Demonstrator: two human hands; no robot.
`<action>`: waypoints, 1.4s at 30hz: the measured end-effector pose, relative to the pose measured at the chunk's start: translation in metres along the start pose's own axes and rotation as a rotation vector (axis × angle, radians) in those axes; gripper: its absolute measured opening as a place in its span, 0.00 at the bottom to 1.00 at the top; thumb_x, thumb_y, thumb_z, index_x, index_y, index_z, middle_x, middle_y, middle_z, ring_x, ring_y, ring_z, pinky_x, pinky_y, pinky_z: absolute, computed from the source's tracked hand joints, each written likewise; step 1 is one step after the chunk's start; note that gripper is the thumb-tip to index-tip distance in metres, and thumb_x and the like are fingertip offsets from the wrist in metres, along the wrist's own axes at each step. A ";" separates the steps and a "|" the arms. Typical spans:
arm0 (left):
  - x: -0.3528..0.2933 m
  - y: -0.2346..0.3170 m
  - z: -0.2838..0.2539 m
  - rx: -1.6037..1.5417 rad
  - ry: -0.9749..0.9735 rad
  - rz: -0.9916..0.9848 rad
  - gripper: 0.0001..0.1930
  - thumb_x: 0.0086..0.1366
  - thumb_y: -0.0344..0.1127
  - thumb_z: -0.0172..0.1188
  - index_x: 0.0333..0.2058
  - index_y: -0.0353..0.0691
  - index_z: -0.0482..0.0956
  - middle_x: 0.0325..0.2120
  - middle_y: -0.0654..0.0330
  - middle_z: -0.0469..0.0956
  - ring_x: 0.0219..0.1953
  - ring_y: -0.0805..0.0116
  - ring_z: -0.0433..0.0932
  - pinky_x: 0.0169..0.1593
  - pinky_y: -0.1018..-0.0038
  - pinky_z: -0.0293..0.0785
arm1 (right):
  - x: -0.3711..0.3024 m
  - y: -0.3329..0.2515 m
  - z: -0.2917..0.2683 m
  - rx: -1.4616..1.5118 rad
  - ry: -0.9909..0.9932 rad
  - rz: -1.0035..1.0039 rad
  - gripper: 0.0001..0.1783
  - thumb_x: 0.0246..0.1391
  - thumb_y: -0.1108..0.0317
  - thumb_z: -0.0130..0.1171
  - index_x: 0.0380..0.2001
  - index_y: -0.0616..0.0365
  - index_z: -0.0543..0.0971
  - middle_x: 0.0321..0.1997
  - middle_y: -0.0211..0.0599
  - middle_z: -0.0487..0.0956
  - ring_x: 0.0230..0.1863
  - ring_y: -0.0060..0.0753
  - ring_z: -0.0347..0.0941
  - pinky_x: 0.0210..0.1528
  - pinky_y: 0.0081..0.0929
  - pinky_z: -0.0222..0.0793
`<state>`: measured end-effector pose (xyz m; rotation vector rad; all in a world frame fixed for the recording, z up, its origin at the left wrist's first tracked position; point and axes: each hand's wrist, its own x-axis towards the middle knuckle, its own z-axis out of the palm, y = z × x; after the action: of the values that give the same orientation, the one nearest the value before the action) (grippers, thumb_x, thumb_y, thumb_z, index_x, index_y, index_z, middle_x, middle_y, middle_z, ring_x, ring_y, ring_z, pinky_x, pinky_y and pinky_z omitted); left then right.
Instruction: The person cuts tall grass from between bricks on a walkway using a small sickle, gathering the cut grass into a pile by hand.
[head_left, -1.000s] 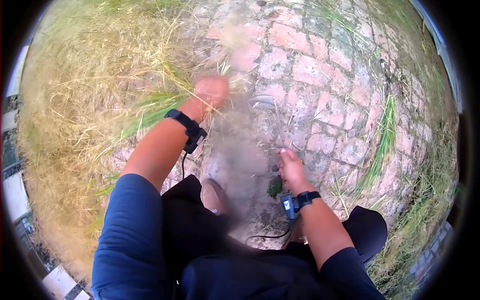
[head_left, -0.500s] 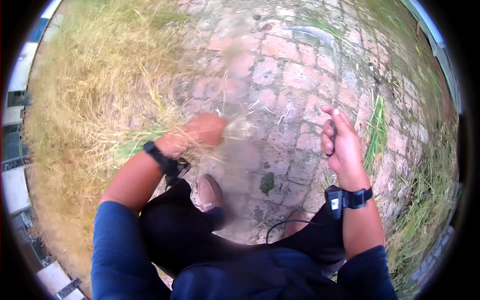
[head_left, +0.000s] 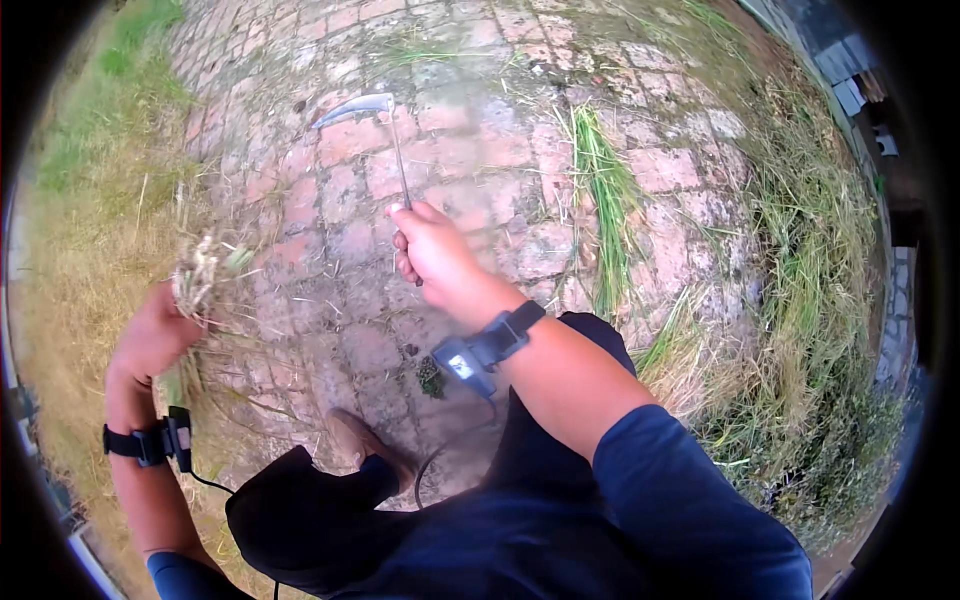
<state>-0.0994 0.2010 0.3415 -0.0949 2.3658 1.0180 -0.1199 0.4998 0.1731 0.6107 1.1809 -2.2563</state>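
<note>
A sickle (head_left: 398, 155) with a thin straight shaft and a curved pale blade is gripped in my right hand (head_left: 436, 252). Its blade points left, away from me and over the brick paving (head_left: 345, 240). At the left, my left hand (head_left: 155, 335) is closed around a bunch of dry grass (head_left: 203, 275). The pale stem ends stick out beyond the fist, and some stalks trail below it. A wide gap separates the blade from the bunch. The left fingers are partly hidden by the stalks and the back of the hand.
Tall dry grass (head_left: 90, 260) stands along the left side. A bundle of cut green grass (head_left: 605, 205) lies on the bricks right of my right hand. Further right runs a heap of mixed green and straw-coloured grass (head_left: 800, 330). My shoe (head_left: 365, 445) is on the paving.
The view has swung to the right. My left hand has drawn away leftward with the grass bunch, whose cut ends now face up. My right hand and the sickle now reach forward across my front.
</note>
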 end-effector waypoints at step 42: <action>0.033 0.011 0.178 -0.302 -0.078 -0.218 0.34 0.65 0.49 0.58 0.62 0.37 0.57 0.39 0.57 0.77 0.35 0.70 0.78 0.37 0.73 0.75 | 0.003 0.033 -0.002 0.200 -0.555 0.110 0.09 0.63 0.62 0.50 0.42 0.52 0.76 0.37 0.30 0.77 0.40 0.26 0.73 0.43 0.27 0.70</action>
<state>-0.0480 0.3362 0.2326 -0.4091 2.0635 1.2373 -0.1011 0.4845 0.1506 0.0933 0.6393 -2.2518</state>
